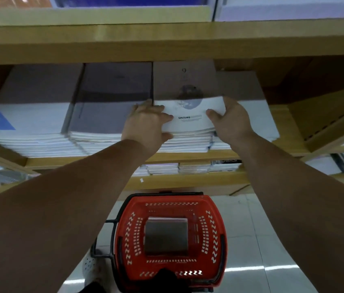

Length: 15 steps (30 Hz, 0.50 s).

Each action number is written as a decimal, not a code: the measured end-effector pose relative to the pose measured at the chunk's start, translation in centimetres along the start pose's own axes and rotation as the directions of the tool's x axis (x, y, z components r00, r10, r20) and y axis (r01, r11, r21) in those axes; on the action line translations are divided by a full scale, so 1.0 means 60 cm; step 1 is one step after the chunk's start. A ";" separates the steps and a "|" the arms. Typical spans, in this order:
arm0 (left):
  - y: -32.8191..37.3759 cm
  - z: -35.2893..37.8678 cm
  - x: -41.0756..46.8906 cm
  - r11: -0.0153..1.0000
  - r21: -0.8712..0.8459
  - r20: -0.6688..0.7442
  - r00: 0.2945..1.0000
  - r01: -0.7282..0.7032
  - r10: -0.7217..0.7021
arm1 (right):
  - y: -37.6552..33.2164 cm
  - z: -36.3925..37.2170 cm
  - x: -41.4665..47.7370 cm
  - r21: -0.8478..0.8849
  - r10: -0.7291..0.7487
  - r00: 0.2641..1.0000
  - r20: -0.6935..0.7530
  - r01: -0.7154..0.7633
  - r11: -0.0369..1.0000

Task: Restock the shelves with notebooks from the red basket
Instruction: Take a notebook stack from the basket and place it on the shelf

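Notebook (190, 115) with a white cover printed DARING lies on top of a stack (186, 142) on the wooden shelf (188, 156) — at 12 o'clock from the red basket (215, 218), which stands on the floor (251, 240). The left hand (145, 123) grasps its 9 o'clock edge, thumb on the cover — the right hand (230, 121) grasps the 3 o'clock edge likewise.

Glossy pale tiled floor (251, 240), streaked with reflected light. A white perforated shoe (90, 265) stands on it, low in the view.
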<state>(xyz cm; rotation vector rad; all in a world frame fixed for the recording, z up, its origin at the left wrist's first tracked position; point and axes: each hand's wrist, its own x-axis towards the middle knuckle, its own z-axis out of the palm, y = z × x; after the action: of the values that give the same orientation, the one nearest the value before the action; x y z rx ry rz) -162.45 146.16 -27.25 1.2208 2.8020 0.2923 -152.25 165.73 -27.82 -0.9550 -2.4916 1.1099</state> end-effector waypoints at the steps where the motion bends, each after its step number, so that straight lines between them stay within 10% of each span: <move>1: -0.006 0.000 0.000 1.000 0.027 0.003 1.000 0.005 -0.006 | 0.003 0.006 0.003 -0.055 -0.013 1.000 0.010 0.013 0.998; 15: -0.080 0.016 -0.014 0.982 0.165 0.099 0.989 0.092 -0.109 | -0.014 0.067 0.023 -0.285 0.027 0.989 0.147 0.016 0.958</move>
<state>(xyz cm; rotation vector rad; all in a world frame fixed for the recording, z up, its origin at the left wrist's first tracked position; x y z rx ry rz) -165.17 142.47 -29.18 1.0816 2.8265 -0.0063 -155.55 163.89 -29.97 -0.9845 -2.8299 0.8651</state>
